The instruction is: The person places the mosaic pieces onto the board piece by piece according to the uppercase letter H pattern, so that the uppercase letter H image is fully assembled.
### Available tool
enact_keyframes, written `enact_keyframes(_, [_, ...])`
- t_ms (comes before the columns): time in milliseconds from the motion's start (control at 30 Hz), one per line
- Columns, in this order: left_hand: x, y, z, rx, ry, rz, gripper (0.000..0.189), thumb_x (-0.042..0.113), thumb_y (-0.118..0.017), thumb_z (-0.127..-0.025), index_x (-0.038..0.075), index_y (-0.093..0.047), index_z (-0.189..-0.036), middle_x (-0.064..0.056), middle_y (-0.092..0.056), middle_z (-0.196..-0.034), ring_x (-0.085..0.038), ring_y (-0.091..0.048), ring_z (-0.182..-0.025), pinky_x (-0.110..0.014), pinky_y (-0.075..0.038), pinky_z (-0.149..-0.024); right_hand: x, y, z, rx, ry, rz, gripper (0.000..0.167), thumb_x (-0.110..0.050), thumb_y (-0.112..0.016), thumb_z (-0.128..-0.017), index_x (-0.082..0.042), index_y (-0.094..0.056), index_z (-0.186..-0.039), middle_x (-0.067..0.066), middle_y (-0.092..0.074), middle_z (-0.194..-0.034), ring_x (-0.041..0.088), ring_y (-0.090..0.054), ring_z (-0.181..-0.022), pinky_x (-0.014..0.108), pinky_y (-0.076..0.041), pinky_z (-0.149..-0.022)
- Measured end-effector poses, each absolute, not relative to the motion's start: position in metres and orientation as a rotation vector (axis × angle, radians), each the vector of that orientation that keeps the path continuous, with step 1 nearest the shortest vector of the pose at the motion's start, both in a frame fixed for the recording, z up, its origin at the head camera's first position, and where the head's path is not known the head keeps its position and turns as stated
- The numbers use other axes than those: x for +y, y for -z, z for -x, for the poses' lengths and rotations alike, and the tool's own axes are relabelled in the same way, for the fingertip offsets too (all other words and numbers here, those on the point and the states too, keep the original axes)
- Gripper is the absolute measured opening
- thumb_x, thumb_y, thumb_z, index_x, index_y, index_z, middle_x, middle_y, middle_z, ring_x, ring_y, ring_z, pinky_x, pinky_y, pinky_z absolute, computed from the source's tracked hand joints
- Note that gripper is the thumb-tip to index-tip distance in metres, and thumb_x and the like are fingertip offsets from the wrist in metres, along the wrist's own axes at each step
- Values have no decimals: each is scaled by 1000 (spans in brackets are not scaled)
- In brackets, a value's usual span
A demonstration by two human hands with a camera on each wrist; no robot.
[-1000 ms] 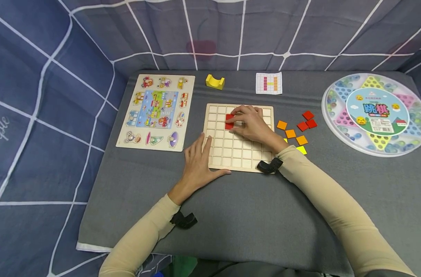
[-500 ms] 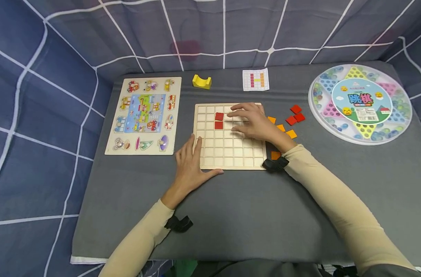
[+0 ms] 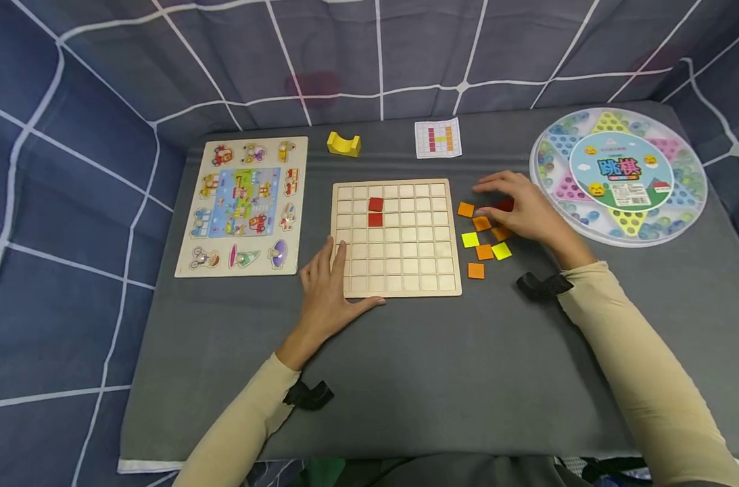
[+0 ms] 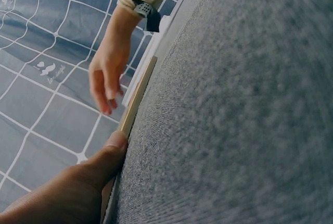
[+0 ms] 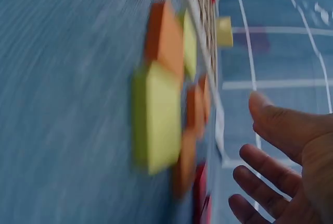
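Observation:
The square wooden grid board [image 3: 406,264] lies in the middle of the table with two red tiles [image 3: 375,220] in neighbouring cells of one column, one above the other. My left hand [image 3: 326,297] rests against its lower left corner, fingers along the left side and thumb at the front edge [image 4: 139,91]. Right of the board, my right hand [image 3: 524,206] is over the loose red tiles [image 3: 506,203], partly hiding them. Its fingers and thumb are apart in the right wrist view. Several orange tiles [image 3: 484,252] and two yellow tiles [image 3: 502,251] lie beside it.
A small printed pattern card [image 3: 438,139] lies behind the board, near a yellow curved block [image 3: 343,145]. On the left is a picture peg puzzle [image 3: 290,253]. A round Chinese checkers box [image 3: 618,176] sits at right, close to my right hand. Grid-patterned cloth hangs behind.
My right hand has left the red tiles on the board and moved right to the loose tiles. My left hand stays at the board's corner. The head view has shifted slightly.

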State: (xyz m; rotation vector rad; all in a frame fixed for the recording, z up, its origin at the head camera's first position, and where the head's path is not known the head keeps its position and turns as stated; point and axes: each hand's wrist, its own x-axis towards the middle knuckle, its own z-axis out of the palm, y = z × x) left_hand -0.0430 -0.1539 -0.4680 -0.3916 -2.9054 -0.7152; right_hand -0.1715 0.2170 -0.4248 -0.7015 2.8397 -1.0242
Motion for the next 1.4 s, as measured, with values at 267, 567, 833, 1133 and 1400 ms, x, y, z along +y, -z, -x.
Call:
enact_keyframes(267, [-156, 468, 44, -2888, 691, 409, 122, 64, -83, -62, 2, -29, -153, -24, -23, -158, -42, -27, -141, -57, -23, -100, 242, 435, 165, 2900, 981, 609, 33, -2, -73, -86, 3, -67, -118, 22, -56, -126, 41, -48, -119, 56, -34, -101])
enact_keyframes(567, [-155, 469, 44, -2867, 701, 419, 122, 64, -83, -62, 1, -31, -152, -25, -24, -157, -44, -30, -139, -58, -23, -99, 243, 445, 164, 2939, 954, 632, 27, 0, -72, -86, 4, -70, -112, 21, -57, -121, 41, -46, -114, 55, -32, -97])
enact_keyframes(833, [-155, 470, 44, -2869, 692, 418, 122, 65, -83, -62, 1, -31, -152, -25, -25, -157, -44, -30, -139, -57, -24, -99, 236, 451, 167, 2975, 980, 683, 25, -1, -75, -84, 2, -72, -109, 20, -58, -110, 37, -47, -102, 48, -34, -85])
enact_keyframes(1133, [-154, 470, 43, -2878, 700, 420, 122, 66, -82, -62, 2, -31, -152, -24, -23, -158, -42, -30, -140, -58, -23, -101, 234, 450, 168, 2912, 1027, 636, 33, -1, -74, -85, 3, -68, -116, 19, -57, -118, 38, -49, -113, 53, -37, -94])
enact_keyframes(1400, [-155, 468, 44, -2870, 706, 414, 122, 65, -83, -62, 1, -32, -152, -25, -25, -157, -44, -30, -138, -58, -23, -99, 235, 453, 172, 2919, 1071, 641, 25, 0, -73, -85, 5, -70, -110, 20, -56, -119, 38, -51, -112, 46, -37, -87])
